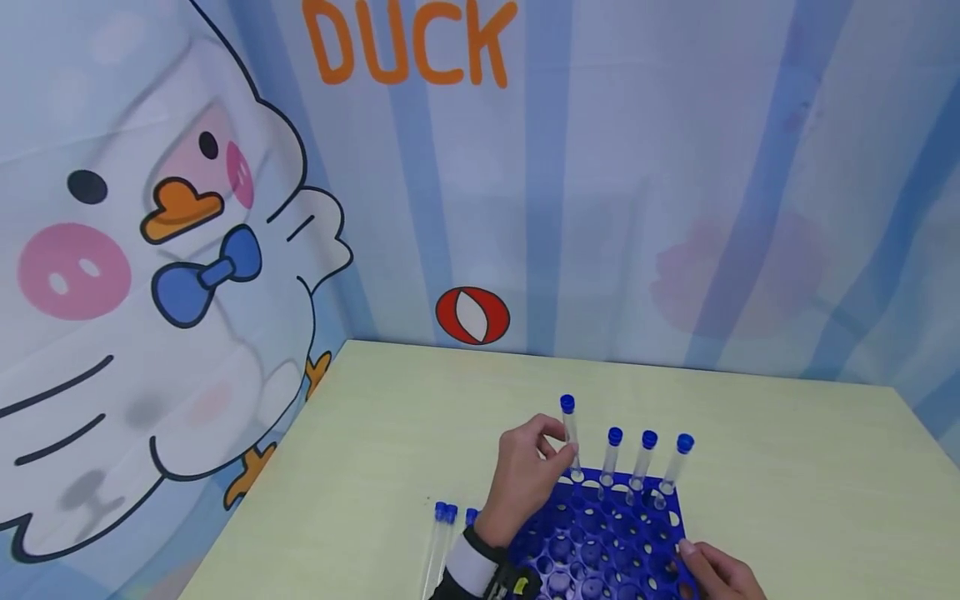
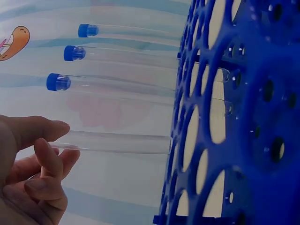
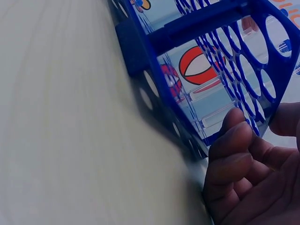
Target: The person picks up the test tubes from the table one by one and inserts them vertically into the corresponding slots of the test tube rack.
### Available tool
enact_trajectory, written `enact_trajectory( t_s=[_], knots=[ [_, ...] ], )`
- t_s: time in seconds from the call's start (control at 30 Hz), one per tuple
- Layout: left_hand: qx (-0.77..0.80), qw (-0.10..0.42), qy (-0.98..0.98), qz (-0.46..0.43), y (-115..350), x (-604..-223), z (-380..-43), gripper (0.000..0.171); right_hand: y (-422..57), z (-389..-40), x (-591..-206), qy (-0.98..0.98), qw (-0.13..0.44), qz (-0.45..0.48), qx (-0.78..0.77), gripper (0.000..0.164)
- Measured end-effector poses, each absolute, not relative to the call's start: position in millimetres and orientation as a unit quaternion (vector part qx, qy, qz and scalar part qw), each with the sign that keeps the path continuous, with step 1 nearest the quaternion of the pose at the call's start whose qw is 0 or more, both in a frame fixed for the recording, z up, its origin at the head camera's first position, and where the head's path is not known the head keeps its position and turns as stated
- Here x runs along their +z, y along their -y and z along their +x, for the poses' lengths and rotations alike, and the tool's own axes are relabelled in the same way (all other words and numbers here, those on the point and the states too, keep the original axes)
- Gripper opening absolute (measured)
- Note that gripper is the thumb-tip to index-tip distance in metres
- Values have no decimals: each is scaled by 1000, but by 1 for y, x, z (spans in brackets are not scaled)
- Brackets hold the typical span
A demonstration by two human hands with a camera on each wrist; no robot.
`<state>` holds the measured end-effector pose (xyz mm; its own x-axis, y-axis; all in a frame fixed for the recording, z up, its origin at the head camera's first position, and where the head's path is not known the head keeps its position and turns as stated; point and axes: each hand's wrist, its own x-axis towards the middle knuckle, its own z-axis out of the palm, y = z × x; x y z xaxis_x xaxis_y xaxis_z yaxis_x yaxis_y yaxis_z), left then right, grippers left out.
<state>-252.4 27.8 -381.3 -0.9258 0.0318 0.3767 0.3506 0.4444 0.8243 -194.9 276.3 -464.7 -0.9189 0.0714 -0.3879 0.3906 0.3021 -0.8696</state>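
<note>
My left hand (image 1: 521, 475) pinches a clear test tube (image 1: 571, 429) with a blue cap between thumb and fingers. The tube stands nearly upright, its lower end at a hole in the back row of the blue test tube rack (image 1: 622, 533). In the left wrist view the tube's round end (image 2: 161, 144) meets the rack's top plate; whether it has entered the hole I cannot tell. Three capped tubes (image 1: 643, 462) stand in that row, to the right. My right hand (image 1: 723, 572) grips the rack's right side, its fingers (image 3: 229, 164) bent at the frame in the right wrist view.
Left of the rack are several blue-capped tubes (image 1: 437, 546), partly hidden by my left forearm. A pale yellow table (image 1: 420, 417) lies beneath everything. Behind it hangs a printed curtain (image 1: 600, 208) with a duck and a ball.
</note>
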Motion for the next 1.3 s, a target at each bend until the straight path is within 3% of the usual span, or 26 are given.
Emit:
enact_trajectory(
  t_s=[0.4, 1.03, 1.3],
  knots=[
    [-491, 109, 857, -113, -33, -384, -253, 12, -276, -193, -466, -796, 139, 140, -573, 77],
    [-445, 79, 885, -113, -36, -388, -256, 7, -275, -194, -463, -790, 144, 138, -580, 67],
    [-431, 61, 894, -106, -38, -391, -258, 8, -275, -195, -464, -789, 141, 137, -582, 72]
  ],
)
